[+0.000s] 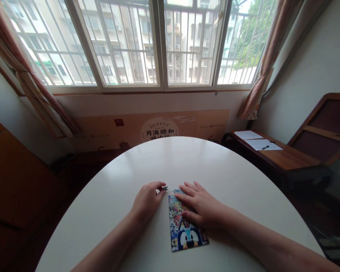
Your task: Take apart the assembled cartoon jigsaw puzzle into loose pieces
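The left hand (pixel 147 198) pinched a small jigsaw piece (pixel 165 188) between thumb and fingertips just beyond the colourful puzzle's (pixel 177 223) upper left corner, while the right hand (pixel 200 206), fingers loosely spread, lay over its upper right part on the white table (pixel 187 160).

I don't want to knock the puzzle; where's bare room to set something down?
The white table is free beyond the left hand and right hand to its far edge, outside the left forearm and right forearm, and between left forearm and puzzle. It's crowded where the left hand pinches a small piece and the right hand partly covers the puzzle.
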The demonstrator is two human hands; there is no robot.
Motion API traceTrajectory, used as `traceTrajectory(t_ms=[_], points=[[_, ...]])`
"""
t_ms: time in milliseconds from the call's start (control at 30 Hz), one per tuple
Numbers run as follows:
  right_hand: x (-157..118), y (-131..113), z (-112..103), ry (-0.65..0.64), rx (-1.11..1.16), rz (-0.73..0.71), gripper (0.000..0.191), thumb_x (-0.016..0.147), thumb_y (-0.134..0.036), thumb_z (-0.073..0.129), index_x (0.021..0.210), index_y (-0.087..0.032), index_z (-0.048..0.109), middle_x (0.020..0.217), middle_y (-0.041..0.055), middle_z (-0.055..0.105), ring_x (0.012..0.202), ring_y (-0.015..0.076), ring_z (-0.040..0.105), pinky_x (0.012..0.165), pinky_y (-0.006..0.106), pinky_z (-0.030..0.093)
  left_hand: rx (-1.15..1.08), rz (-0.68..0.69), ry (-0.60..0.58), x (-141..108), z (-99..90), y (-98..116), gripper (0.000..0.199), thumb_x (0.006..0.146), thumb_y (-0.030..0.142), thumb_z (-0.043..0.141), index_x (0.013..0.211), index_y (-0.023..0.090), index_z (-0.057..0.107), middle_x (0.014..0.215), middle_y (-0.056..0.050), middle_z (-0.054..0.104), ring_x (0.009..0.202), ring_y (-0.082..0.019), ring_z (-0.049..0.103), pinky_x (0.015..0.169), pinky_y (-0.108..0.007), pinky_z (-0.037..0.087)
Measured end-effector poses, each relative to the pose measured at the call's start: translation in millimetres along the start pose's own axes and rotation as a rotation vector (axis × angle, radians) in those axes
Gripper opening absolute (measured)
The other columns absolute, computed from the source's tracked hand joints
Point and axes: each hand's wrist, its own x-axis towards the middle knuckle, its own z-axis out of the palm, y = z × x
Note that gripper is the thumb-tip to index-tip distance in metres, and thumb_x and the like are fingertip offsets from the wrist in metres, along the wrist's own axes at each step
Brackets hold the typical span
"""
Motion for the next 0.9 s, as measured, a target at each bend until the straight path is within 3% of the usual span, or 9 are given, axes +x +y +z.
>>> traceTrajectory(t_ms=[233,433,600,900], points=[[-1,2,2,0.047,0.01,0.02,0.06,0.096,-0.049,0.05,0.152,-0.032,0.039,0.161,0.0045,0.029,0.15,0.0324,0.021,0.123,0.059,0.012,0.063,-0.015,0.039,2,-6.5,-6,0.031,0.087,0.018,0.056,0.114,0.019,0.072,0.107,-0.005,0.071,0.087,-0.021,0.066,0.087,-0.032,0.051],[-1,8,2,0.173,-0.003,0.058,0.047,0.099,-0.05,0.046,0.137,-0.024,0.056,0.153,0.0086,0.041,0.145,0.0312,0.033,0.121,0.057,0.021,0.125,0.122,0.074,-6,3.1,6,0.025,0.093,0.021,0.055,0.109,0.023,0.074,0.108,-0.005,0.068,0.088,-0.021,0.066,0.084,-0.033,0.051],[-1,6,4,0.151,0.002,0.052,0.048,0.099,-0.049,0.046,0.139,-0.025,0.055,0.149,0.0093,0.046,0.144,0.0326,0.034,0.12,0.06,0.019,0.159,0.243,0.083,-10,14.2,12,0.021,0.091,0.022,0.063,0.109,0.021,0.074,0.104,-0.008,0.066,0.101,-0.026,0.06,0.094,-0.04,0.049],[-1,5,6,0.151,0.005,0.046,0.049,0.098,-0.048,0.047,0.139,-0.024,0.054,0.149,0.0093,0.046,0.144,0.0332,0.034,0.12,0.061,0.018,0.187,0.284,0.051,-5,16.1,11,0.017,0.093,0.022,0.061,0.101,0.022,0.076,0.102,-0.008,0.066,0.096,-0.025,0.057,0.093,-0.044,0.046]])
